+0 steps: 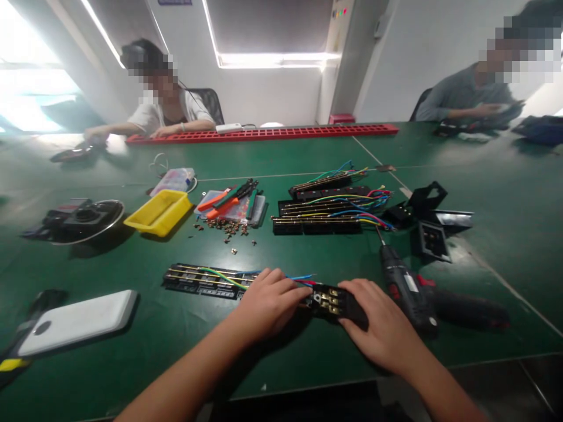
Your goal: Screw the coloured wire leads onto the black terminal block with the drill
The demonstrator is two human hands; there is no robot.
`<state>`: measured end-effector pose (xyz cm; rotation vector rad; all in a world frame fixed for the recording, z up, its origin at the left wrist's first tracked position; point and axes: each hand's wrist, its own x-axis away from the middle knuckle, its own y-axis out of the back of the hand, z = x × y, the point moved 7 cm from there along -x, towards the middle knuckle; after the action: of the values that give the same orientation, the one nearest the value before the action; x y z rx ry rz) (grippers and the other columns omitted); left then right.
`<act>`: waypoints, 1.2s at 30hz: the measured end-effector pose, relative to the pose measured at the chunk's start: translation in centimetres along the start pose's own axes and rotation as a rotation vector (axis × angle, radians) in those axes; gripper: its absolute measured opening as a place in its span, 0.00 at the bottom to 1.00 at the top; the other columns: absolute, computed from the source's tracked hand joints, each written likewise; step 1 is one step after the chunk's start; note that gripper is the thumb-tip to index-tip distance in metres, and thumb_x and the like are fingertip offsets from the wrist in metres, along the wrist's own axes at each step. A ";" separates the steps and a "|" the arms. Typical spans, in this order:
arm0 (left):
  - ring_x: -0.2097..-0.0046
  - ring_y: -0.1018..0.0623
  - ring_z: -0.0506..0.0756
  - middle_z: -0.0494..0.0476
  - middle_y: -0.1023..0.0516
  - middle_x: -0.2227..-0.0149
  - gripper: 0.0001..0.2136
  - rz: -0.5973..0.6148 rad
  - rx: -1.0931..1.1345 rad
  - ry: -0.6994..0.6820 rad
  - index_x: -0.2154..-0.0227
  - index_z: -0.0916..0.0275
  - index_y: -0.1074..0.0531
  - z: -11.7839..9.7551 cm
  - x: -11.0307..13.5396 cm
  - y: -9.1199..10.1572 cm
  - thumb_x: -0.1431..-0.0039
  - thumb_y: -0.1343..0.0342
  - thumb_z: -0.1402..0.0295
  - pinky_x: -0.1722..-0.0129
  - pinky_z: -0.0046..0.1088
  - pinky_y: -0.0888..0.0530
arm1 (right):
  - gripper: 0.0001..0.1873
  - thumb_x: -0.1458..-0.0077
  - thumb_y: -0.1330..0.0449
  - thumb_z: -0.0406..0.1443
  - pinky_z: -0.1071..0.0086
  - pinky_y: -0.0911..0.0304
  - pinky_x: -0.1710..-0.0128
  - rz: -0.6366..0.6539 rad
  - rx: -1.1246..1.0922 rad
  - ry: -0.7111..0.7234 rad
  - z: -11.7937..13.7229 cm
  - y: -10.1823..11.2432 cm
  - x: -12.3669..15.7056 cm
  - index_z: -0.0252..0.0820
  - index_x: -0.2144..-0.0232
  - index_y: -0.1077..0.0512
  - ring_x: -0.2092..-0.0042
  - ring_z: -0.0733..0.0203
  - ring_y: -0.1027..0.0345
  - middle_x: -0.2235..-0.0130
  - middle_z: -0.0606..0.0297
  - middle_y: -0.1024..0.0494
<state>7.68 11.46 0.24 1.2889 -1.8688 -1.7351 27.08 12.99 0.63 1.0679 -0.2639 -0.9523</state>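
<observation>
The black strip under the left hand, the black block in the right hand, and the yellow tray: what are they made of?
Black strip: probably dull plastic, with moulded-looking slots; its shiny gold rails look like metal, perhaps brass.
Black block: likely plastic too, dark and plain; its glinting gold contacts suggest metal.
Yellow tray: probably smooth plastic, judging by its even colour.

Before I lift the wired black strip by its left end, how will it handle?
The black strip is probably stiff lengthwise: it lies straight, with brass-coloured bars running along it. The green-yellow wire looks bendy, curving over the strip, so it may flop. Likely fairly light, given the slim body.
</observation>
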 end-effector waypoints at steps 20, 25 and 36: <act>0.63 0.28 0.55 0.57 0.19 0.61 0.13 -0.213 0.096 0.056 0.47 0.59 0.29 0.9 0.3 2.2 0.32 0.48 0.74 0.62 0.35 0.35 | 0.19 0.40 0.50 0.36 0.49 0.38 0.53 -0.016 0.079 -0.032 -0.9 0.5 0.3 0.41 0.46 0.38 0.51 0.43 0.38 0.52 0.56 0.35; 0.63 0.28 0.54 0.56 0.19 0.60 0.14 -0.272 0.110 0.061 0.47 0.59 0.30 1.2 0.3 2.9 0.33 0.47 0.75 0.62 0.35 0.35 | 0.19 0.40 0.50 0.36 0.49 0.38 0.54 -0.013 0.064 -0.038 -0.9 0.6 0.3 0.40 0.46 0.38 0.52 0.44 0.38 0.52 0.55 0.35; 0.62 0.30 0.56 0.56 0.20 0.61 0.14 -0.184 0.118 0.027 0.46 0.60 0.30 1.3 0.5 1.4 0.33 0.48 0.74 0.63 0.35 0.38 | 0.21 0.42 0.49 0.35 0.51 0.40 0.51 0.019 -0.030 -0.026 0.0 -0.7 -1.0 0.41 0.45 0.37 0.51 0.45 0.38 0.51 0.58 0.35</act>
<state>5.90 11.79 1.04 1.5658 -1.9165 -1.7063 26.15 13.65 0.23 1.0249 -0.2798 -0.9509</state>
